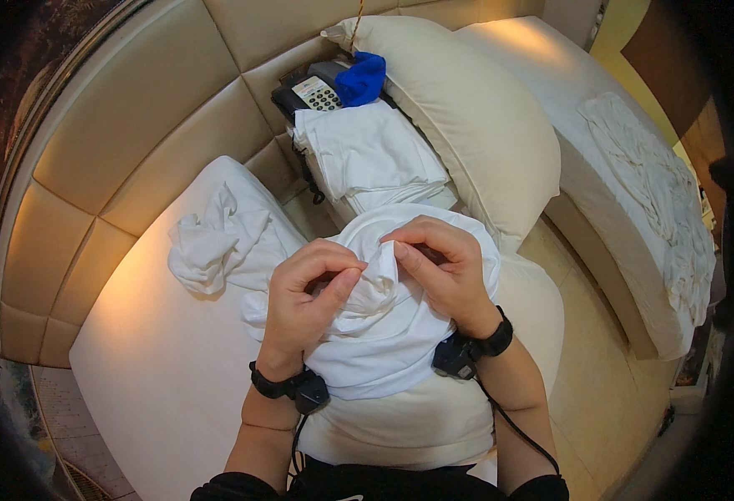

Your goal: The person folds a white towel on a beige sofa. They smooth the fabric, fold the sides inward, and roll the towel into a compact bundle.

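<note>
A white cloth (373, 369), perhaps a pillowcase, lies gathered in loose rings over a cream pillow (398, 426) close to my body. My right hand (451, 269) pinches a raised fold of it between thumb and index finger. Just to the left, my left hand (304, 294) has its thumb and fingertips closed on the same cloth. The fingertips of the two hands are a short way apart. Bunched fabric hides much of the pillow. Each wrist wears a black strap with a small device and a cable.
On the white-sheeted bed (135, 363) at left lies a crumpled white cloth (217, 241). Ahead, folded white linens (373, 150) sit beside a telephone (317, 94) and a blue cloth (362, 78). A large cream pillow (486, 113) leans there. Another bed (592, 150) holds rumpled linen (649, 206).
</note>
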Motion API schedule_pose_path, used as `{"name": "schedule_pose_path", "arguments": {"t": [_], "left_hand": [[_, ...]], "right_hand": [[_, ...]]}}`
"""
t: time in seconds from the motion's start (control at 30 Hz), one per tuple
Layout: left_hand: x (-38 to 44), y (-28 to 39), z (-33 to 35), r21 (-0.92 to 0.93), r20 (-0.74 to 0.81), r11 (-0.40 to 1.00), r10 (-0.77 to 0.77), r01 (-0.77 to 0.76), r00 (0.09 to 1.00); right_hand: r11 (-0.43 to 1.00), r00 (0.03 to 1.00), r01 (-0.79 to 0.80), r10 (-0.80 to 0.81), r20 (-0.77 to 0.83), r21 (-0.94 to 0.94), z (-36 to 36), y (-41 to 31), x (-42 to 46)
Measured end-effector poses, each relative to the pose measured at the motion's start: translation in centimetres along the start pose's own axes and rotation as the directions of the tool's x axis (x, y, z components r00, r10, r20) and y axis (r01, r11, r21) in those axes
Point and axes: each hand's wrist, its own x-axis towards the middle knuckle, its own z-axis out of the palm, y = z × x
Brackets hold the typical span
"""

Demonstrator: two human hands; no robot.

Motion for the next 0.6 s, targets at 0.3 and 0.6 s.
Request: {"name": "schedule_pose_path", "arguments": {"t": [0.3, 0.6], "left_hand": [[-0.3, 0.0, -0.2, -0.015, 0.091, 0.999, 0.044, -0.043, 0.995], [-0.4, -1.2, 0.5, -0.189, -0.012, 0.981, 0.043, -0.044, 0.999]], "right_hand": [[1.000, 0.996, 0.007, -0.008, -0.084, -0.002, -0.1, -0.1, -0.4], [0.975, 0.979, 0.205, -0.205, 0.010, -0.086, -0.4, -0.1, 0.3]]}}
